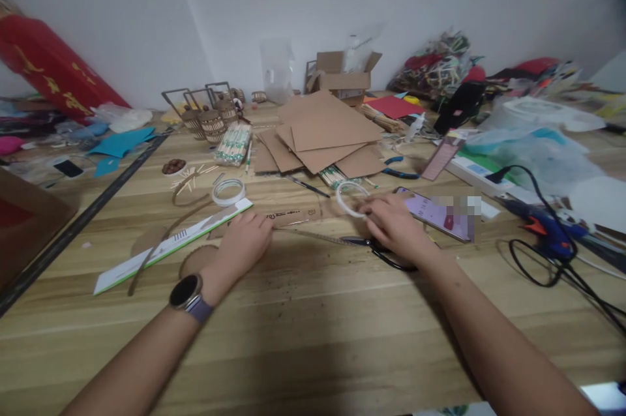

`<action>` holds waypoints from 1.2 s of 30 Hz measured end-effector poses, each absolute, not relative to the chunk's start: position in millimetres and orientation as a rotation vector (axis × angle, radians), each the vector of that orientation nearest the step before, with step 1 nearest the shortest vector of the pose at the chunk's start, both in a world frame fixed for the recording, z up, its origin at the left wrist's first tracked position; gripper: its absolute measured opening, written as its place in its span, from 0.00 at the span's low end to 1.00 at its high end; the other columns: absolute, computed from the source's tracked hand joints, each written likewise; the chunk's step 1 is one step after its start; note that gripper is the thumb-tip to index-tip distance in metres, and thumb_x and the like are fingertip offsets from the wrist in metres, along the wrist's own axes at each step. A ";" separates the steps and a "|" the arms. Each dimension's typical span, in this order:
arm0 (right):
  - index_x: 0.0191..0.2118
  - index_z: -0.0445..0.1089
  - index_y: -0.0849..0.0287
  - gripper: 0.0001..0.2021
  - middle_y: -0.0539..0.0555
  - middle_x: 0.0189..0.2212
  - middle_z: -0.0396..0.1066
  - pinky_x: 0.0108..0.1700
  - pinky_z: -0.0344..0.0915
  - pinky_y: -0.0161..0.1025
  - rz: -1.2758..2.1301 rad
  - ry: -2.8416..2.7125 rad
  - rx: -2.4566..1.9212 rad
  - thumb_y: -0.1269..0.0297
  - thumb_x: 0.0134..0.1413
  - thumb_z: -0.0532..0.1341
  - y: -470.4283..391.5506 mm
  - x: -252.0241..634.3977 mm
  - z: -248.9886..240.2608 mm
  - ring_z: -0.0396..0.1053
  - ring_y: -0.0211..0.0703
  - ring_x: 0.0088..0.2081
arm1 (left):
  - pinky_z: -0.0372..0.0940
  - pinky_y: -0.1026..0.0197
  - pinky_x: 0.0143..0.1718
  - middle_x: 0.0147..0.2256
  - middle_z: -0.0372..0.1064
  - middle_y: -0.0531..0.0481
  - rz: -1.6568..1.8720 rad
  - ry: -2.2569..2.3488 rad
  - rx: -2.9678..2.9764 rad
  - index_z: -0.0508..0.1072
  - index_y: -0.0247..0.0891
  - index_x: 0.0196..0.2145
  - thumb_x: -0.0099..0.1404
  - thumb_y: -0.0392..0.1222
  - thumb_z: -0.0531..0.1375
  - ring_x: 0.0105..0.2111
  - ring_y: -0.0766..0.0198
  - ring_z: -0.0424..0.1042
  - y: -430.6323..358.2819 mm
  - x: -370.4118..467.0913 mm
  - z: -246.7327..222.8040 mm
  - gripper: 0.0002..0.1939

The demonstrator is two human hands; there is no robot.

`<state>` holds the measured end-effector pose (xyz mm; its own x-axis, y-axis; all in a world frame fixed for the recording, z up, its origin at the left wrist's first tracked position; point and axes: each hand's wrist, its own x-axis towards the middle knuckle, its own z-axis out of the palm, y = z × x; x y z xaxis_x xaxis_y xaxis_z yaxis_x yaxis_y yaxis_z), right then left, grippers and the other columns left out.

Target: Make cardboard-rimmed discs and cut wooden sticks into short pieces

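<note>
Right hand (395, 225) pinches tape roll (344, 207) — left hand (244, 237) over cardboard strip (296, 216), grip unclear

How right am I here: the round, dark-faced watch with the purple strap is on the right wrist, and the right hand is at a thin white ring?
Not quite: the head view shows the round, dark-faced watch with the purple strap on the left wrist. The right hand is at a thin white ring, as you say.

a round, black-faced, metallic-rimmed watch (186, 292) with a muted purple strap (199, 309) is worn on the left wrist (211, 284). left hand (247, 233) and right hand (391, 223) are bare.
</note>
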<state>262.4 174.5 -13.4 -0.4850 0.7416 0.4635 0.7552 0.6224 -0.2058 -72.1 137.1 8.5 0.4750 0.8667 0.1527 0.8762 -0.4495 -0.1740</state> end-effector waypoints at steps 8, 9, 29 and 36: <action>0.41 0.65 0.57 0.07 0.58 0.30 0.73 0.35 0.65 0.45 -0.045 -2.142 -1.297 0.65 0.62 0.51 164.7 255.8 -7.2 0.70 0.53 0.32 | 0.56 0.63 0.26 0.22 0.64 0.55 -0.544 -2.310 -2.729 0.68 0.41 0.27 0.64 0.47 0.50 0.23 0.62 0.63 108.9 -108.6 60.5 0.13; 0.41 0.65 0.57 0.07 0.59 0.32 0.74 0.36 0.65 0.45 -0.044 -2.113 -1.305 0.65 0.63 0.51 163.3 254.1 -5.0 0.71 0.54 0.33 | 0.54 0.64 0.25 0.21 0.62 0.57 -0.613 -2.405 -2.828 0.68 0.41 0.27 0.64 0.49 0.51 0.21 0.64 0.61 104.2 -108.0 61.1 0.13; 0.37 0.67 0.60 0.08 0.53 0.23 0.73 0.30 0.60 0.38 -0.226 -2.523 -0.902 0.71 0.66 0.52 82.2 190.0 -24.0 0.70 0.44 0.23 | 0.53 0.66 0.21 0.30 0.73 0.53 -0.770 -2.819 -3.303 0.72 0.38 0.47 0.64 0.46 0.54 0.19 0.70 0.59 62.8 -69.8 18.8 0.17; 0.40 0.68 0.60 0.07 0.54 0.24 0.74 0.29 0.60 0.38 -0.175 -2.607 -0.971 0.68 0.67 0.53 84.4 193.2 -29.7 0.70 0.44 0.24 | 0.60 0.63 0.24 0.26 0.72 0.54 -0.939 -2.830 -2.841 0.70 0.38 0.48 0.65 0.46 0.49 0.21 0.65 0.65 50.6 -91.5 7.3 0.19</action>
